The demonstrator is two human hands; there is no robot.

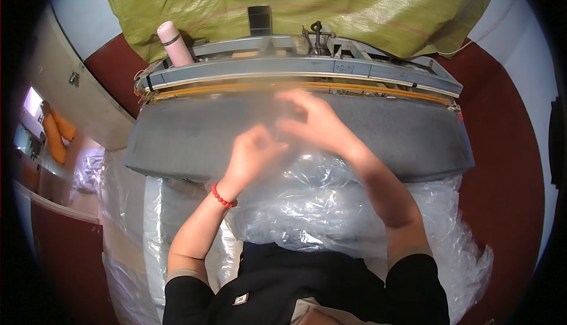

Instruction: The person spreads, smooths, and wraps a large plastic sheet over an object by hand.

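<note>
My left hand (251, 155) is curled, thumb and fingers brought together, with a red bead bracelet (223, 197) at the wrist. Close beside it, slightly higher, my right hand (319, 123) has bent fingers, and its fingertips are blurred. Between the hands hangs a hazy, see-through plastic film (269, 115); both appear to grip it, though its edges are hard to make out. Beneath them lies the padded grey top (195, 133) of a long bench-like machine. Crumpled clear plastic (295, 198) is heaped between that top and my body.
Along the machine's back run a metal frame (236, 71) and an orange strip (378, 90). A pink bottle (175, 45) stands at the left, and a clamp (318, 36) sits further right. A yellow-green woven sheet (307, 3) covers what lies behind. At left is a door (88, 83).
</note>
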